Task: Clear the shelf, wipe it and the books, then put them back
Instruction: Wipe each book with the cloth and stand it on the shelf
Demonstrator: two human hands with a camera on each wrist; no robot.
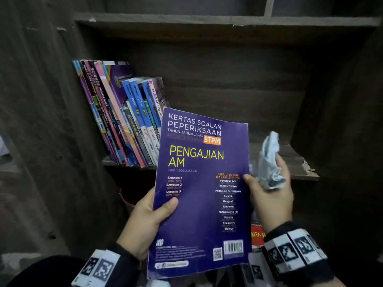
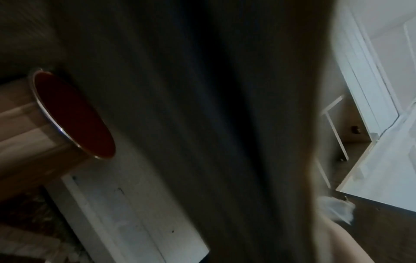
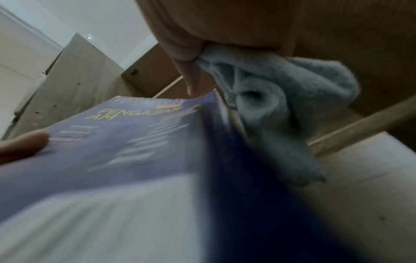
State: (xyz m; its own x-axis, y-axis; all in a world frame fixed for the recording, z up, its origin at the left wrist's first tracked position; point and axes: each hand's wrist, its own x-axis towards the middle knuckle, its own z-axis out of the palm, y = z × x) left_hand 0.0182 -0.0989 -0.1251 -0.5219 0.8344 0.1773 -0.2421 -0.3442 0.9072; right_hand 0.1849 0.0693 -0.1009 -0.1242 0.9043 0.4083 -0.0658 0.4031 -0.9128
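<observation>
Now I am gripping the purple book (image 1: pixel 200 191) in my left hand (image 1: pixel 145 222), before the shelf (image 1: pixel 290 160), while my right hand (image 1: pixel 269 195) is clutching a crumpled cloth (image 1: pixel 269 162) and touching its edge.

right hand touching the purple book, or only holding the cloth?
Touching. In the head view the right hand has its thumb on the purple book's right edge, while its fingers grip the cloth.
</observation>
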